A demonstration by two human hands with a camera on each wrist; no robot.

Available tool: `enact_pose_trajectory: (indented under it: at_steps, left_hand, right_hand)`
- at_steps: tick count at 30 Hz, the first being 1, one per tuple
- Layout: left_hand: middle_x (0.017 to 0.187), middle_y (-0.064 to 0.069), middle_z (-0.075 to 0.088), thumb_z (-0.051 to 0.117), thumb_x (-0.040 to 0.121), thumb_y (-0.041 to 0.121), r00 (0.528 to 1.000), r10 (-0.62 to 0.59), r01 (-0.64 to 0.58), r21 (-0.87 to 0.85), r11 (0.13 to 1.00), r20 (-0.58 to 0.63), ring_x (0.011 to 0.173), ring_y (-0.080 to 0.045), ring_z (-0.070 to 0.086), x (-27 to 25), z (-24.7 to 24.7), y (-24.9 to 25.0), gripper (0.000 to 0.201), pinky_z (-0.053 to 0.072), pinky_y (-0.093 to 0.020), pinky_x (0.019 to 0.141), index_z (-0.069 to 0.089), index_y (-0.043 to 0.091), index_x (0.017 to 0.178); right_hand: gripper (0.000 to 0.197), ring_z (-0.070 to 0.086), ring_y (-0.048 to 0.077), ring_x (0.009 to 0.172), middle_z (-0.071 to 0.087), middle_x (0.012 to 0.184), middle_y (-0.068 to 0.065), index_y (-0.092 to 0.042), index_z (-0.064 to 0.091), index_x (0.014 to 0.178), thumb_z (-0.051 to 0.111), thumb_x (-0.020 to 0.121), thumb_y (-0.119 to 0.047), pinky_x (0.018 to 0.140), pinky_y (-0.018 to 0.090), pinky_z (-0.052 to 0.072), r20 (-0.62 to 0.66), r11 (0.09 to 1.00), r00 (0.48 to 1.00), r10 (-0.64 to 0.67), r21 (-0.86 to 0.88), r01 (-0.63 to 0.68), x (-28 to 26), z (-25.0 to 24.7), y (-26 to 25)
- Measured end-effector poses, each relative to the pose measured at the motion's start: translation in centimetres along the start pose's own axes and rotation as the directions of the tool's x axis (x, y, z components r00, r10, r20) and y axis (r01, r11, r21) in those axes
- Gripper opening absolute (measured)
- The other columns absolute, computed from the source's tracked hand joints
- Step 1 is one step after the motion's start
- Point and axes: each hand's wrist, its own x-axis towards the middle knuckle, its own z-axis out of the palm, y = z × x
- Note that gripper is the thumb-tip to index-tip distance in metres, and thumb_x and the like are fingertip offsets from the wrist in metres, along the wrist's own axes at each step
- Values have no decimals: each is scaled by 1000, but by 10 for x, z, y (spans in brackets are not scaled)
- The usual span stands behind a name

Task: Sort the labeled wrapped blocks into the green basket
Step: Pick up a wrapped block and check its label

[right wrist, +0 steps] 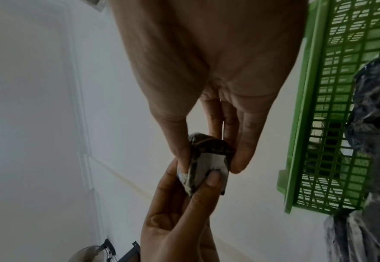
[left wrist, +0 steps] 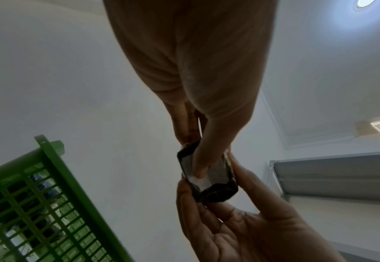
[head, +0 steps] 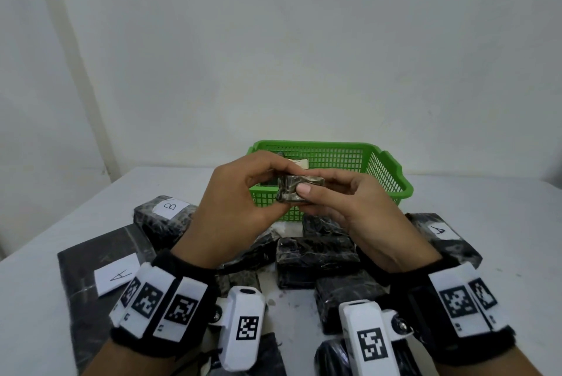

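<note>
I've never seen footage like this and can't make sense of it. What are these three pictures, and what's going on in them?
There is no machine here: a person is working with two bare hands. The wide picture comes from a camera worn on the head, looking down. The other two come from the wrist cameras, each looking along a hand at its fingers. The left hand and right hand together pinch a small block in dark wrap, held in the air by a green basket. On the white table lie more dark wrapped blocks, some bearing paper labels reading A or B.
</note>
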Motion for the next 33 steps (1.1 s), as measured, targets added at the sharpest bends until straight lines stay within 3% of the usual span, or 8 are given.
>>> enact_pose_trajectory:
  at_steps: [5,10,15,18,20,24,28,33]
  left_hand:
    - [107,3,74,80,78,-8,999,-22,21,-27,999,-28,109,-17,70,0,-2,-2,37,56,-34,99,74,14,108]
    - [106,2,73,79,77,-11,1000,-2,2,-10,1000,-24,109,-18,69,0,-2,-1,37,56,-35,100,73,12,106]
    - [105,2,72,77,79,-10,1000,21,-21,0,1000,-7,108,-16,69,-1,1,3,34,56,-26,98,73,10,106]
    - [105,3,73,79,78,-8,999,-6,6,0,1000,-45,107,-16,69,0,-1,2,34,57,-31,99,73,12,105]
    - [109,4,73,82,78,-3,998,-37,37,-2,999,-48,110,-14,69,1,-3,2,37,56,-31,101,72,13,109]
    - [126,11,69,89,75,17,986,-163,164,-62,984,28,121,-2,63,0,-2,4,63,51,-23,105,63,21,132]
    - [121,8,72,90,74,22,977,-214,213,-82,974,-3,115,-6,68,0,-1,3,57,57,-29,98,68,23,127]
    - [119,5,71,92,68,9,988,-154,153,-101,983,0,116,-11,67,0,0,3,57,57,-29,99,69,16,120]
  right_hand:
    - [55,74,27,114,79,114,13,-5,74,120,84,69,-24,109,44,54,24,1000,1000,6,12,-7,1,-4,-1]
    - [55,75,28,112,80,111,12,-7,76,116,86,64,-23,104,40,55,26,1000,1000,-7,9,6,0,-7,-2]
    - [53,76,29,109,80,110,15,-1,74,117,84,69,-20,101,40,58,19,1000,1000,-10,25,9,0,0,-1]
    - [54,76,28,110,80,112,15,0,73,119,84,69,-17,99,36,60,12,998,1000,-4,55,3,1,-3,-3]
    - [52,76,28,110,80,111,14,-2,74,117,84,68,-17,98,33,60,6,998,1000,-22,52,22,1,-6,-3]
    - [53,76,20,110,81,110,6,-9,75,116,86,64,-15,101,34,57,-34,994,994,-105,8,105,1,-8,-3]
    - [56,77,11,102,82,103,-5,-12,74,116,84,61,-8,90,22,59,-15,993,993,-115,-8,115,0,-8,-5]
    - [52,77,24,103,78,114,16,5,70,120,79,75,-20,89,32,63,41,996,999,-4,94,0,-2,-1,-6]
